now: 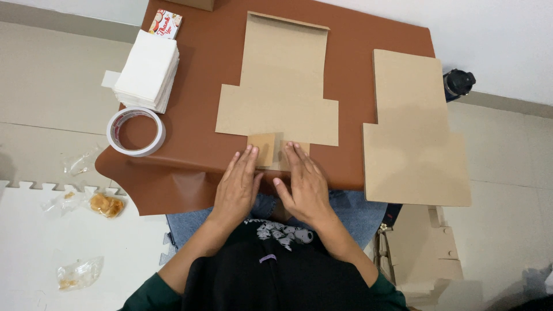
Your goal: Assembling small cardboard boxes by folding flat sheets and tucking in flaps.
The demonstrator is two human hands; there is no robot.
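Observation:
A flat brown cardboard box blank [280, 86] lies spread on a brown table cover [196, 109]. Its small near flap [266, 148] is folded up at the table's front edge. My left hand [238, 185] lies flat, palm down, with its fingertips on that flap's left side. My right hand [303, 184] lies flat beside it, fingers pressing the flap's right part. Neither hand grips anything.
A stack of more cardboard blanks [412, 132] lies at the right. At the left are a roll of tape [136, 131], a pile of white sheets [147, 70] and a small card [165, 24]. A dark bottle [459, 83] stands on the floor, with plastic bags [80, 272] nearby.

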